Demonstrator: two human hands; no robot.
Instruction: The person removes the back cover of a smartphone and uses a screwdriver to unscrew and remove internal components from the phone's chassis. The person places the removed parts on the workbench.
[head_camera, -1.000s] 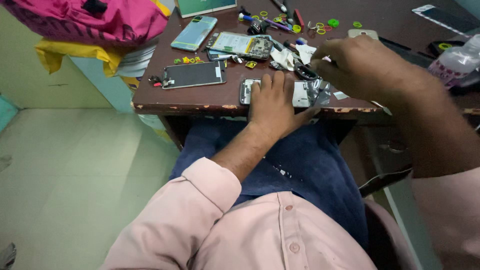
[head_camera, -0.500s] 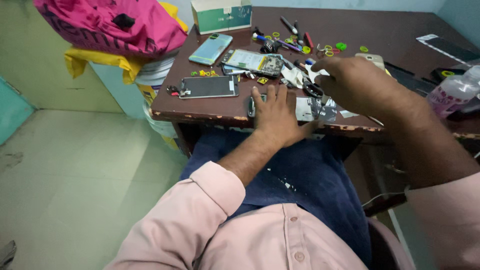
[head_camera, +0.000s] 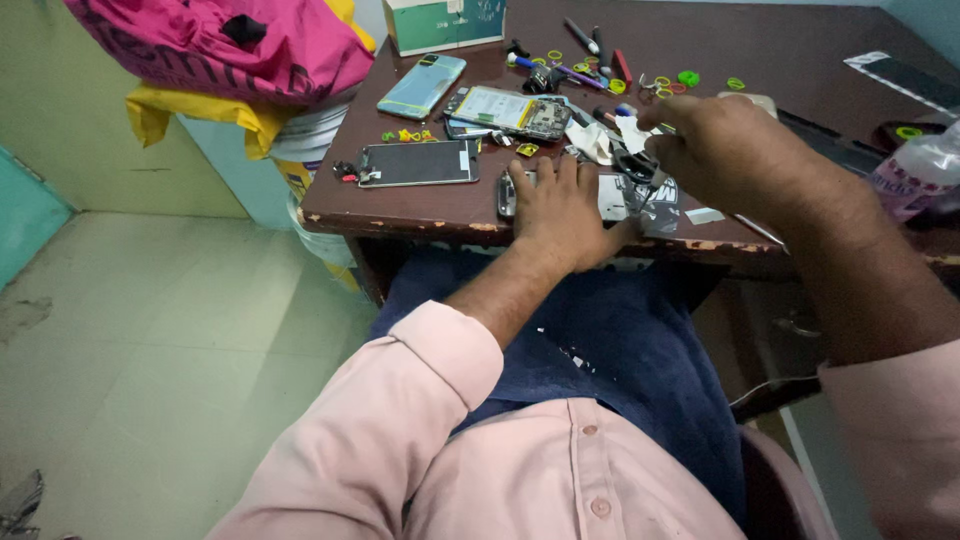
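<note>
Fingers (head_camera: 545, 185) of the left hand (head_camera: 562, 215) are being spread flat on an opened phone (head_camera: 610, 195) at the frame's centre, near the table (head_camera: 420, 210) edge — likely to pin it steady. Right hand (head_camera: 735, 150) is being curled over a small dark tool (head_camera: 640, 168); whether it's actually pinched can't be told. Spare phones (head_camera: 418, 163), loose parts and coloured rings (head_camera: 688, 77) are being left scattered across the worn brown top — pink cloth (head_camera: 220, 45) upper left, pale tiled floor (head_camera: 150, 330) below.
</note>
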